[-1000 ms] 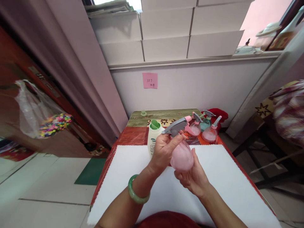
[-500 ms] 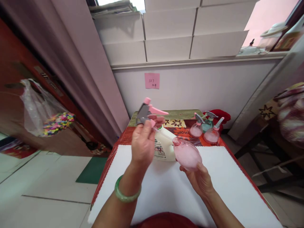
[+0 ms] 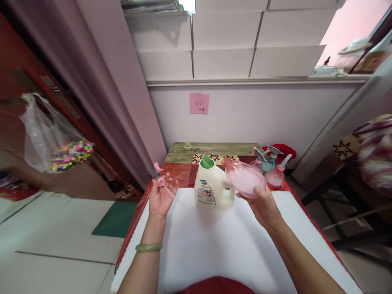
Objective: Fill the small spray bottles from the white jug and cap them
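Note:
In my left hand, at the left side of the table, is a pink and grey spray nozzle with its thin dip tube pointing down to the right. My right hand is closed around a pink spray bottle, held tilted with its uncapped neck toward the upper left. That neck is just above and right of a cream detergent jug, which stands upright with a green spout in its open mouth. The bottle hides part of the jug's handle side.
Behind my right hand stand several spray bottles, one pink and one green. A small green cap rests at the table's far left. White cloth covers the near table. A bag of colourful pieces hangs left.
My left hand has moved left and down with the spray nozzle, away from the bottle. My right hand has raised the bottle slightly and tipped it further toward level. The jug's mouth is now visible.

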Demonstrator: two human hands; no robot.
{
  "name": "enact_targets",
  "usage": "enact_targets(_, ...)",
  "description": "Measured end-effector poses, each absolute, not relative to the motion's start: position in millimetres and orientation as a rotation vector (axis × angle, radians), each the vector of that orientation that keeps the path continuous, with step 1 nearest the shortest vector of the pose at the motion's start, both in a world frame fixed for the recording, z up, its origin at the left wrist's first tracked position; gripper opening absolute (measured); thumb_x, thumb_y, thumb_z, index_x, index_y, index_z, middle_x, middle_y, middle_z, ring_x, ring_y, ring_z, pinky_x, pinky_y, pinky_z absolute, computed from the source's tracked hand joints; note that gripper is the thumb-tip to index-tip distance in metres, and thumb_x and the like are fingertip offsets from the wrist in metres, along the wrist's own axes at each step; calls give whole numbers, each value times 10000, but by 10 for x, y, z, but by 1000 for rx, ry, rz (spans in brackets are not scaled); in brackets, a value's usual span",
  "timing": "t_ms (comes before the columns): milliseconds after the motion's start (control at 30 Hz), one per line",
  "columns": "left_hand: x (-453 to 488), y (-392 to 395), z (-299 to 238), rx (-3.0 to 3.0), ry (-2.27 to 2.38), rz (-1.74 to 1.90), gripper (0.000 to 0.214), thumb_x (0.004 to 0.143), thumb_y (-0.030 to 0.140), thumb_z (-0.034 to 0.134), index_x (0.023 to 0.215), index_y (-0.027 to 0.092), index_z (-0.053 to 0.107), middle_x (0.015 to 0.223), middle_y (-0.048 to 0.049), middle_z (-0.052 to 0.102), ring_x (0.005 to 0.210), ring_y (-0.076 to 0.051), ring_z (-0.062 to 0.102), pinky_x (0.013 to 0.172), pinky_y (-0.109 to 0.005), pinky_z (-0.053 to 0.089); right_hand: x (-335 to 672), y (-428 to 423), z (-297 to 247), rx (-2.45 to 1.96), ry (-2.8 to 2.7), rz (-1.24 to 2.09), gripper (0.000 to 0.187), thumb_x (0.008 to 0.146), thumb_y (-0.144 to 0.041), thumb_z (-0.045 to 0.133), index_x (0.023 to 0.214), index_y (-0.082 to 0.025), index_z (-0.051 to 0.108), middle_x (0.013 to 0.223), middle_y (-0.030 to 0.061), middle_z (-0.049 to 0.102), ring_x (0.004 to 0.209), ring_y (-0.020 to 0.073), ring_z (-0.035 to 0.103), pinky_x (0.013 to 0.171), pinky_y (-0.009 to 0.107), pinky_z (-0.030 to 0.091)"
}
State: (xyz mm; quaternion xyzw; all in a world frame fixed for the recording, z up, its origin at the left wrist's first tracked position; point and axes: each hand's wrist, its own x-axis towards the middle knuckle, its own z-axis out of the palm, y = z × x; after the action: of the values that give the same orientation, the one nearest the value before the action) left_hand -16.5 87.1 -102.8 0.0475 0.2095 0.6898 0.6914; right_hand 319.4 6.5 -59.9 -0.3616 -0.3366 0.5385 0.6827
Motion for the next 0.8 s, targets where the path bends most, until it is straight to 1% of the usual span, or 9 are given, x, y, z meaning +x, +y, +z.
enact_targets(67, -204, 831, -1402, 71, 487, 1534, 544, 1136, 461, 280, 990, 186, 726, 909, -42, 809, 811, -162, 767, 924, -417, 607, 3200, 153, -514, -846, -808, 1194, 757, 743, -476, 856, 1430, -344, 569, 1503, 62, 607, 1150, 284, 684, 739, 347, 663)
enact_targets(133, -201, 774, -1713, 43, 503, 1524, 538, 1132, 462, 294, 976, 188, 730, 848, -29, 788, 755, -152, 752, 879, -400, 615, 3210, 235, -454, -888, -864, 1176, 821, 735, -495, 858, 1471, -352, 523, 1504, 80, 608, 1189, 315, 679, 771, 384, 662)
enact_targets(200, -186, 726, -1942, 25, 512, 1509, 493, 1121, 468, 348, 995, 199, 741, 842, -27, 778, 758, -163, 749, 859, -413, 620, 3227, 305, -415, -935, -919, 1154, 868, 713, -511, 875, 1479, -343, 503, 1488, 103, 616, 1234, 351, 666, 826, 437, 657)
enact_targets(267, -183, 701, -2088, 22, 509, 1489, 433, 1107, 464, 407, 1027, 210, 749, 854, -28, 770, 786, -179, 750, 869, -442, 623, 3248, 358, -386, -979, -970, 1138, 873, 692, -513, 896, 1455, -333, 510, 1466, 116, 626, 1270, 371, 651, 899, 483, 639)
enact_targets(367, -214, 700, -2193, 37, 493, 1449, 323, 1080, 415, 507, 1079, 205, 752, 869, -33, 759, 825, -189, 749, 915, -471, 616, 3277, 404, -344, -1032, -1027, 1120, 847, 682, -504, 911, 1414, -323, 525, 1442, 117, 629, 1290, 366, 638, 969, 502, 611)
enact_targets(467, -253, 708, -2236, 56, 484, 1416, 227, 1042, 332, 588, 1113, 193, 753, 891, -43, 756, 845, -192, 748, 946, -476, 611, 3303, 429, -315, -1079, -1068, 1098, 824, 695, -507, 903, 1404, -322, 526, 1440, 114, 618, 1256, 351, 646, 945, 484, 616)
enact_targets(600, -265, 705, -2279, 73, 498, 1390, 201, 1002, 257, 633, 1124, 151, 753, 930, -78, 762, 851, -206, 753, 940, -471, 620, 3349, 470, -305, -1105, -1120, 1048, 783, 728, -499, 889, 1408, -330, 539, 1438, 96, 608, 1235, 322, 647, 976, 453, 592)
enact_targets(700, -259, 704, -2303, 82, 518, 1386, 167, 992, 247, 647, 1044, 133, 759, 942, -104, 771, 861, -216, 758, 942, -467, 624, 3384, 502, -280, -1128, -1158, 1034, 806, 731, -509, 889, 1430, -344, 525, 1416, 91, 621, 1212, 321, 654, 967, 453, 585)
enact_targets(800, -256, 708, -2316, 83, 538, 1397, 184, 1011, 262, 622, 948, 149, 754, 933, -101, 781, 852, -210, 758, 947, -477, 626, 3405, 512, -218, -1163, -1202, 1010, 840, 717, -524, 898, 1445, -350, 516, 1409, 92, 627, 1230, 329, 643, 959, 446, 585)
